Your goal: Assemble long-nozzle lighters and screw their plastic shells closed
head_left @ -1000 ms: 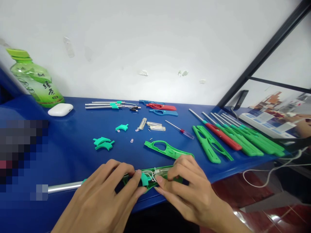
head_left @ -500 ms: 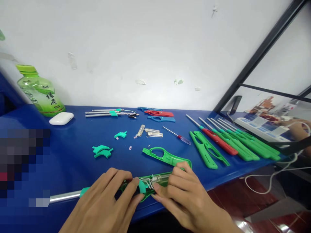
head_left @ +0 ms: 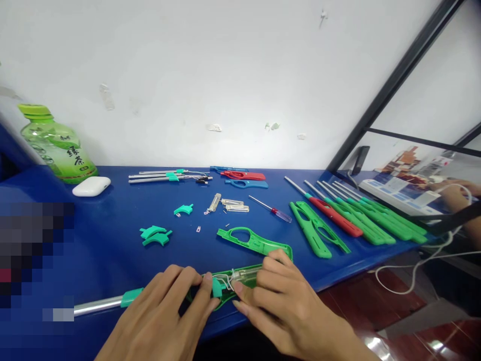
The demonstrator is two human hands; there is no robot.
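An opened green lighter body (head_left: 224, 303) lies at the table's front edge, with white wires (head_left: 223, 282) and a clear fuel tank (head_left: 246, 275) inside. My left hand (head_left: 161, 311) is closed over its trigger end, fingertips pressed on the teal trigger (head_left: 217, 287). A metal tube (head_left: 98, 305) sticks out to the left beyond that hand. My right hand (head_left: 280, 306) grips the tank end, with the thumb beside the wires. Just behind lies a green half shell (head_left: 255, 241), inner side up.
Teal triggers (head_left: 155, 235), metal tubes (head_left: 156, 178), clear tanks (head_left: 236, 206) and a screwdriver (head_left: 276, 212) lie behind. Several lighters (head_left: 370, 220) are at right; a bottle (head_left: 62, 150) and white case (head_left: 91, 186) at left. A person's arm (head_left: 460, 200) shows far right.
The whole view has shifted slightly, so the things on the table appear a little further left. Both hands keep nearly the same hold on the green lighter body.
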